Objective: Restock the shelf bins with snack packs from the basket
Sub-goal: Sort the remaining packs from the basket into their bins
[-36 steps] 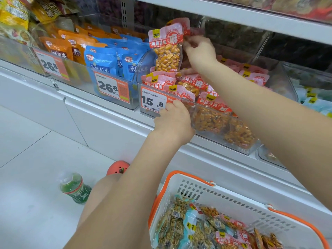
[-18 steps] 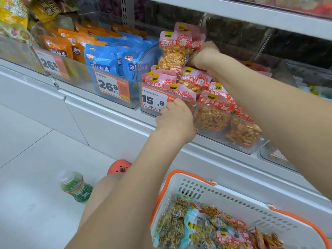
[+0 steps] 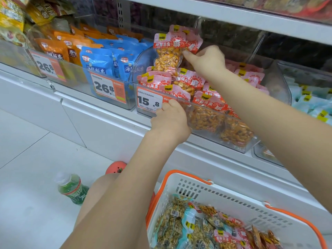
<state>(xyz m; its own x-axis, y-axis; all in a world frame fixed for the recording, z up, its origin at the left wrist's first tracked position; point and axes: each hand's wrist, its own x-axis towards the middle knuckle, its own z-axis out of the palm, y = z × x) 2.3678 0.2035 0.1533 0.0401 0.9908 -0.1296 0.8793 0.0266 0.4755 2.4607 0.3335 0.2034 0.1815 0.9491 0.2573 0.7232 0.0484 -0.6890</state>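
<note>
Several clear bins [image 3: 206, 106], perhaps acrylic.

shelf board [image 3: 233, 17] caps the packed peanut bin [image 3: 224, 115]; gap between stays passable.

White basket [image 3: 224, 196], orange handles [image 3: 294, 215]

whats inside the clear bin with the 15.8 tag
The clear bin holds pink-topped peanut packs, lying overlapped; the right hand holds one pack upright above them. The right forearm covers part of the bin's middle.
</note>
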